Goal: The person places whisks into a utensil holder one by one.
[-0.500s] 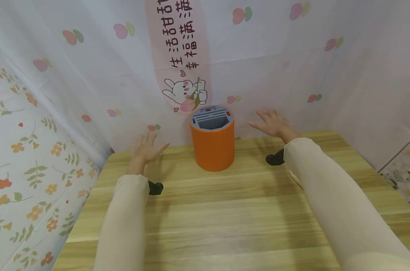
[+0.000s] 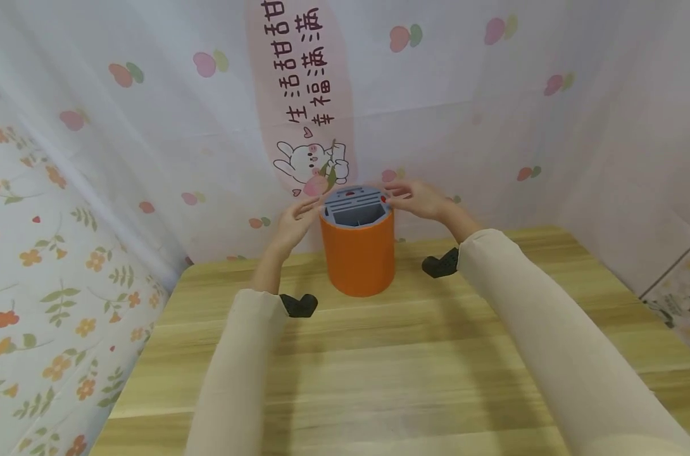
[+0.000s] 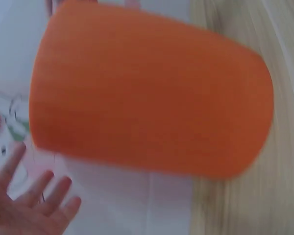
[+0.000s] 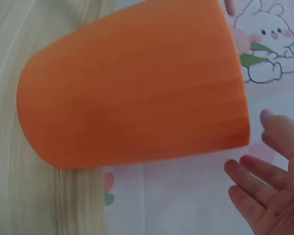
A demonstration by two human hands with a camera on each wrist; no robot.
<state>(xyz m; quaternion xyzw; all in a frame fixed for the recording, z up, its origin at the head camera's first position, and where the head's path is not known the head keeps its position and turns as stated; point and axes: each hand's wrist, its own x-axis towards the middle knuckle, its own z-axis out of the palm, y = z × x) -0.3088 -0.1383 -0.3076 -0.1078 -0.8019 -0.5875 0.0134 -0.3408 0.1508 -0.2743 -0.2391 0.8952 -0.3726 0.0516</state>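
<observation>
An orange cylindrical bin [image 2: 359, 259] stands upright on the wooden table. Its grey top [image 2: 353, 201] has a large dark opening, slots and small red spots. My left hand [image 2: 294, 228] is at the left of the bin's upper rim, palm toward it. In the left wrist view its spread fingers [image 3: 49, 196] show beside the orange wall. My right hand [image 2: 419, 201] reaches the right of the rim, fingertips overlapping the grey top's edge in the head view. The right wrist view shows its loosely bent fingers [image 4: 255, 181] a little apart from the orange wall.
Behind the table [image 2: 373, 354] hangs a white curtain [image 2: 464, 145] printed with fruit, a rabbit and writing. A flowered cloth [image 2: 54, 304] hangs on the left. Black wrist pieces [image 2: 301, 306] stick out at both sleeves.
Both hands have moved inward to the bin's upper sides, the left to the right and up, the right to the left. The bin keeps its place.
</observation>
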